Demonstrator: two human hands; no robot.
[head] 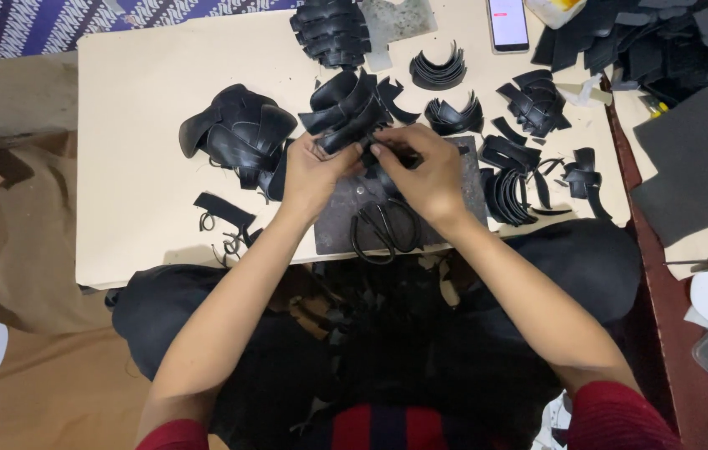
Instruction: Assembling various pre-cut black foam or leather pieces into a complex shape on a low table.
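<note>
Two hands are closed on one bundle of black leather pieces (346,104) at table centre, just above a dark mat (346,217). Left hand (311,171) grips the bundle's lower end from the left; right hand (422,171) pinches a small black piece (389,157) against it from the right. Neither hand is released.

Progress, as judged: partly through. Sorted stacks of curved strips (439,73) are laid out upper right, more at (454,117) and (508,196). A larger heap (241,133) is left of the hands, another pile (331,32) at the table's far edge. Loose scraps (222,215) lie lower left, so plenty looks unhandled. Exact count cannot be told.

Bundle long axis runs diagonally, lower left to upper right; pieces fan out toward the far right, and the gripped end points back at the person.

Scissors (383,229) rest on the mat, untouched, just below the hands. A phone (507,23) lies at the far edge.
</note>
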